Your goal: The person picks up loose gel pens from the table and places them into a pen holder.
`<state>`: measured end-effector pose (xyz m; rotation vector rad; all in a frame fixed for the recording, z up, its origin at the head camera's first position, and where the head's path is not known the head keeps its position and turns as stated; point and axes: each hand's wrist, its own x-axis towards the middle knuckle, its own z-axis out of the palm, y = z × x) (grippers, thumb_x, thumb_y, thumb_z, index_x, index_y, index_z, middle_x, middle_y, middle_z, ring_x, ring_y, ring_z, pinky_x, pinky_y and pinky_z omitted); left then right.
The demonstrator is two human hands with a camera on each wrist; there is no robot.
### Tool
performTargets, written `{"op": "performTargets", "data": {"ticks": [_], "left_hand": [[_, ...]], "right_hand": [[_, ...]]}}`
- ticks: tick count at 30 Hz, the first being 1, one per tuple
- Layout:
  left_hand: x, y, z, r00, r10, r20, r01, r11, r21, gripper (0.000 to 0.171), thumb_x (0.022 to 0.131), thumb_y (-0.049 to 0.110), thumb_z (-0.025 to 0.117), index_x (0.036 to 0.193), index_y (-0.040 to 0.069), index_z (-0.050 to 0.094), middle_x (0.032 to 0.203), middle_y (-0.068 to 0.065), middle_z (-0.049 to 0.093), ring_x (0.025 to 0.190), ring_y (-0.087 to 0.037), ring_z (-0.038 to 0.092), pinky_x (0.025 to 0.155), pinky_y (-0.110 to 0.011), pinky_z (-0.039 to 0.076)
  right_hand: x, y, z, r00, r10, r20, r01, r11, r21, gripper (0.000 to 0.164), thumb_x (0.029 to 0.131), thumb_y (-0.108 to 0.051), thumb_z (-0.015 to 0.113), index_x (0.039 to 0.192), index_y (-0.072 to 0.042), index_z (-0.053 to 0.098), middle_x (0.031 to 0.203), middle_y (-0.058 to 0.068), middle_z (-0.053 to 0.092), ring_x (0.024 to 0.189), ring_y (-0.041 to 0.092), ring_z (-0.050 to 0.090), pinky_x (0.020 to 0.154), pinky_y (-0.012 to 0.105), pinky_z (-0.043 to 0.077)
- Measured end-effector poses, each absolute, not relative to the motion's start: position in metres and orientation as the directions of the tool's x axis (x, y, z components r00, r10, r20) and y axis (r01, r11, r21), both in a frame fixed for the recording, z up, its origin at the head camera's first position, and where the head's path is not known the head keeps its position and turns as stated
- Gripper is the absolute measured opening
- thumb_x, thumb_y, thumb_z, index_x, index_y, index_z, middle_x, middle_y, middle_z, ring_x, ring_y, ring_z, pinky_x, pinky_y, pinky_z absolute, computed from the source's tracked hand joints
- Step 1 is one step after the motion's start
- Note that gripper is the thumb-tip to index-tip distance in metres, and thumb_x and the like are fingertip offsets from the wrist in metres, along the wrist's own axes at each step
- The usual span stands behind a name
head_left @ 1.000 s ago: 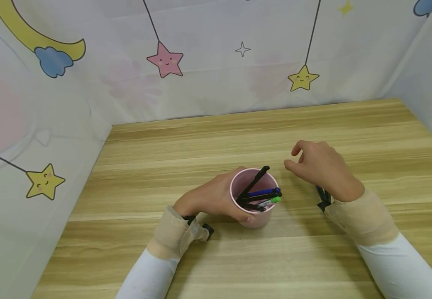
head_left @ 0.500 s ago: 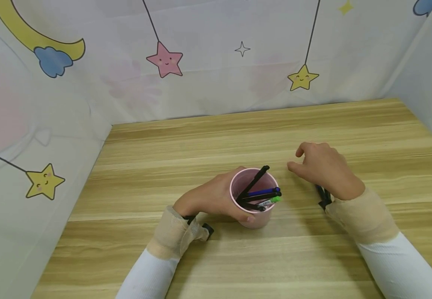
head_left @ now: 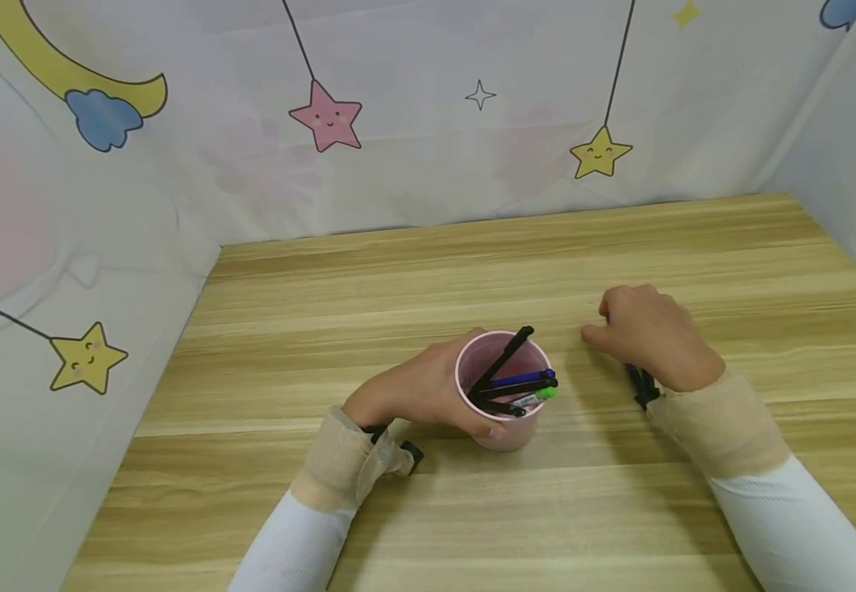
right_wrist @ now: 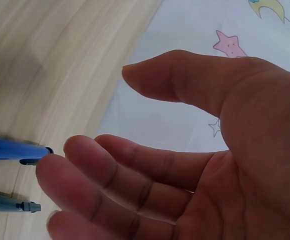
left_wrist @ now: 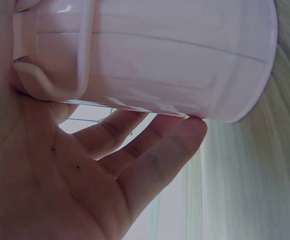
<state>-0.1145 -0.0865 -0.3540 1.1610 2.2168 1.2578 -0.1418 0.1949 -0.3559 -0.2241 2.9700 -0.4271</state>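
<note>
Wood-grain tabletop [head_left: 383, 288] noted; on it are supported a pink cup [head_left: 505, 436], upright, a blue pen [right_wrist: 15, 149] and a teal-grey pen [right_wrist: 2, 201].

Person, both forearms: white, close-fitting sleeves, fine ribbing noted on the left sleeve [head_left: 290, 538] and the right sleeve [head_left: 786, 518] alike. Each sleeve ends under beige bandage wrapping. Left wrist wrap [head_left: 335, 460]: creased, gauze-like, with a wrapped stub projecting from the inner side, tipped by a small black block [head_left: 414, 455]. Right wrist wrap [head_left: 719, 423]: wider, wrinkled, same material (to all appearance). A dark angular fitting [head_left: 647, 398] protrudes at its inner edge, form partly obscured.
</note>
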Motion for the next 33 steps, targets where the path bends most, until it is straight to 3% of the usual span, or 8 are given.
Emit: {"op": "performTargets", "data": {"ticks": [2, 7, 19, 23, 33], "left_hand": [[-0.117, -0.087, -0.361, -0.611, 0.785, 0.096, 0.493, 0.283, 0.822, 0.082, 0.06, 0.037, 0.083, 0.131, 0.025, 0.045, 0.118, 0.006, 0.056, 0.106, -0.008, 0.051, 0.093, -0.034, 0.044], [-0.126, -0.087, -0.381, -0.61, 0.787, 0.094, 0.507, 0.297, 0.809, 0.085, 0.058, 0.048, 0.082, 0.132, 0.033, 0.042, 0.119, 0.013, 0.054, 0.105, -0.004, 0.05, 0.092, -0.031, 0.044], [-0.128, -0.087, -0.386, -0.617, 0.78, 0.1, 0.517, 0.306, 0.8, 0.086, 0.057, 0.049, 0.082, 0.131, 0.036, 0.041, 0.118, 0.014, 0.054, 0.105, -0.003, 0.05, 0.091, -0.031, 0.045], [-0.128, -0.087, -0.382, -0.609, 0.787, 0.095, 0.504, 0.292, 0.813, 0.085, 0.058, 0.048, 0.082, 0.132, 0.034, 0.042, 0.119, 0.012, 0.054, 0.106, -0.005, 0.05, 0.092, -0.031, 0.044], [-0.113, -0.085, -0.347, -0.607, 0.792, 0.067, 0.453, 0.275, 0.848, 0.081, 0.061, 0.025, 0.084, 0.132, 0.014, 0.045, 0.12, -0.003, 0.057, 0.108, -0.015, 0.051, 0.095, -0.038, 0.043]], "right_hand": [[-0.142, 0.196, -0.357, -0.98, -0.165, -0.108, -0.127, 0.949, -0.289, 0.031, 0.073, -0.025, 0.056, 0.054, -0.017, 0.033, 0.054, -0.005, 0.025, 0.047, 0.013, 0.024, 0.039, 0.027, 0.018], [-0.142, 0.199, -0.359, -0.979, -0.167, -0.114, -0.13, 0.953, -0.274, 0.031, 0.072, -0.022, 0.054, 0.05, -0.018, 0.032, 0.051, -0.005, 0.026, 0.046, 0.013, 0.025, 0.038, 0.027, 0.02], [-0.143, 0.203, -0.361, -0.969, -0.171, -0.176, -0.115, 0.95, -0.292, 0.031, 0.07, -0.017, 0.052, 0.051, -0.018, 0.028, 0.052, -0.006, 0.02, 0.047, 0.011, 0.017, 0.039, 0.025, 0.018], [-0.144, 0.204, -0.362, -0.966, -0.172, -0.191, -0.111, 0.949, -0.296, 0.03, 0.069, -0.015, 0.051, 0.051, -0.018, 0.027, 0.053, -0.006, 0.019, 0.048, 0.01, 0.014, 0.04, 0.024, 0.017], [-0.146, 0.207, -0.365, -0.959, -0.195, -0.207, -0.129, 0.946, -0.296, 0.032, 0.072, -0.016, 0.053, 0.052, -0.018, 0.028, 0.052, -0.006, 0.019, 0.047, 0.01, 0.016, 0.04, 0.025, 0.02]]}}
